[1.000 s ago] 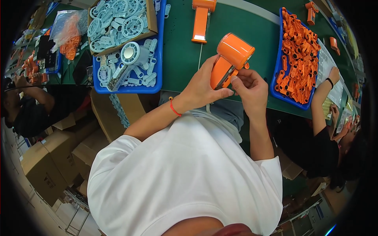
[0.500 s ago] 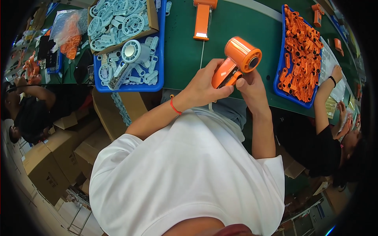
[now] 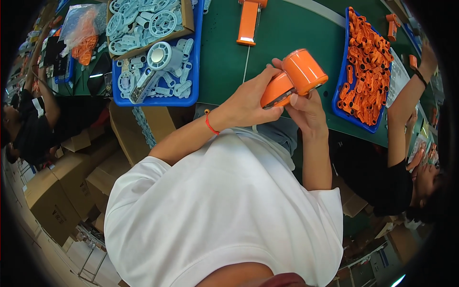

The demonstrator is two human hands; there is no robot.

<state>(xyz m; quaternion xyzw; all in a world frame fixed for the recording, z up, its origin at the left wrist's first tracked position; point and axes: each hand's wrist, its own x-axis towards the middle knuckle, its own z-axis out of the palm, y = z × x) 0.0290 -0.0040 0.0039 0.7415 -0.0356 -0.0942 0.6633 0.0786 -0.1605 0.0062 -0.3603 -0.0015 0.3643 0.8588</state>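
An orange handheld fan (image 3: 304,71) with a round, drum-shaped head is up in front of me, over the near edge of the table. My left hand (image 3: 252,98) is closed round its handle (image 3: 277,89), thumb on the near side. My right hand (image 3: 308,112) grips it from below, where the head meets the handle, with the thumb against it. The smooth side of the head is turned up, so its end face is mostly hidden. Farther off, another orange fan body (image 3: 247,24) lies on the green table (image 3: 222,62).
To the left, a blue tray (image 3: 198,71) holds light-blue parts, a light-blue fan (image 3: 160,60) and a cardboard box (image 3: 187,29) of more parts. A blue tray (image 3: 340,76) of small orange parts stands at right. People in black sit on both sides; one arm (image 3: 406,110) reaches over the table.
My hands have rolled the fan, turning its end face from view, and shifted it slightly right. The person at right has stretched an arm farther over the table; the person at left has moved too.
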